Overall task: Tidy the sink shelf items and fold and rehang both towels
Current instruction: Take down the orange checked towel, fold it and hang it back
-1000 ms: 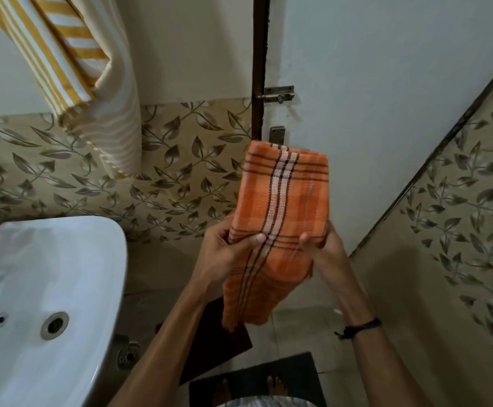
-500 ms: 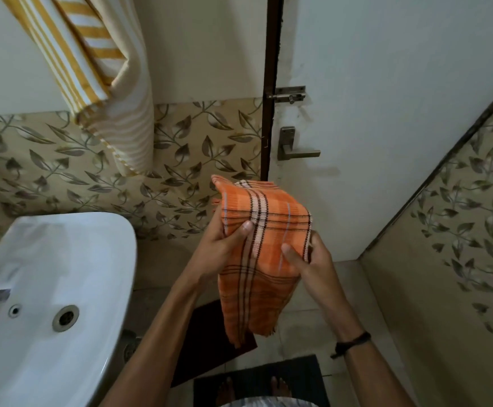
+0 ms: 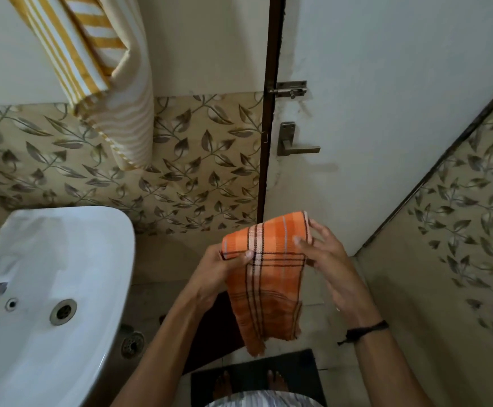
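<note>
While clear of the sink, orange towel in the grip of my left hand, right hand slack against its edge.

To the right of the white ceramic basin, the orange checked cloth towel is bright orange, crossed with paler orange squares, thin dark-brown lines and a band of cream stripes running down its length. High above the basin, the cream-and-yellow striped hanging towel shows broad mustard stripes on its outer fold and faint, wavy ones on the inner. Behind the basin, the beige glazed wall tiles carry trailing grey-brown leaves and stems. Farther right of the basin, the flat white door is edged by a dark-brown frame strip, and its lever handle is dull grey metal. On the floor, right of the basin, the rectangular mat is black.
</note>
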Demonstrator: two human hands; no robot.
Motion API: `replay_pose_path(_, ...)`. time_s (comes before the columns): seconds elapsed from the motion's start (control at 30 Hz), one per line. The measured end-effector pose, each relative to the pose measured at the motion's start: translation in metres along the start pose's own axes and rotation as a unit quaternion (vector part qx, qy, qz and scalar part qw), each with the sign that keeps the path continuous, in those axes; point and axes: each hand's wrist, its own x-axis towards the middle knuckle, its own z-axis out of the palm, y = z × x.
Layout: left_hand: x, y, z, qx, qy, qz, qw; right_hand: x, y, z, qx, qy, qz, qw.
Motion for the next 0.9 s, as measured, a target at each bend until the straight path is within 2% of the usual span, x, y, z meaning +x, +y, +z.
replay_pose_path(0.1, 0.002, 0.002, 0.010, -0.023, 0.030, -0.011, 0.999, -0.005, 0.021, -0.001, -0.012, 0.047, 0.019, 0.999)
replay_pose_path(0.17, 0.000, 0.006, 0.010, -0.047, 0.052, -0.004, 0.998, -0.009, 0.026, 0.002, 0.023, 0.074, -0.028, 0.997)
replay_pose_path(0.23, -0.001, 0.011, 0.008, -0.080, 0.067, 0.007, 0.995, -0.012, 0.024, 0.008, 0.040, 0.069, -0.062, 0.995)
replay_pose_path(0.37, -0.004, 0.023, 0.016, -0.111, 0.094, 0.019, 0.989, -0.017, 0.040, 0.031, -0.037, 0.037, -0.004, 0.999)
replay_pose_path(0.43, -0.003, 0.024, 0.015, -0.110, 0.107, 0.022, 0.988, -0.017, 0.051, 0.038, -0.052, 0.064, -0.016, 0.996)
replay_pose_path(0.47, -0.003, 0.023, 0.011, -0.104, 0.093, 0.022, 0.990, -0.017, 0.053, 0.039, -0.044, 0.079, -0.031, 0.995)
replay_pose_path(0.57, -0.008, 0.022, -0.009, -0.057, -0.013, 0.005, 0.998, -0.013, 0.046, 0.040, 0.007, 0.093, -0.064, 0.994)
replay_pose_path(0.67, -0.009, 0.013, -0.028, 0.049, -0.036, 0.025, 0.998, -0.008, 0.038, 0.042, 0.029, 0.090, -0.068, 0.993)
replay_pose_path(0.77, -0.004, 0.005, -0.027, 0.095, 0.016, 0.068, 0.993, -0.009, 0.035, 0.042, -0.021, 0.096, -0.085, 0.992)
replay_pose_path(0.9, 0.001, 0.005, -0.010, 0.017, 0.127, 0.081, 0.988, -0.007, 0.031, 0.035, -0.087, 0.140, -0.110, 0.980)
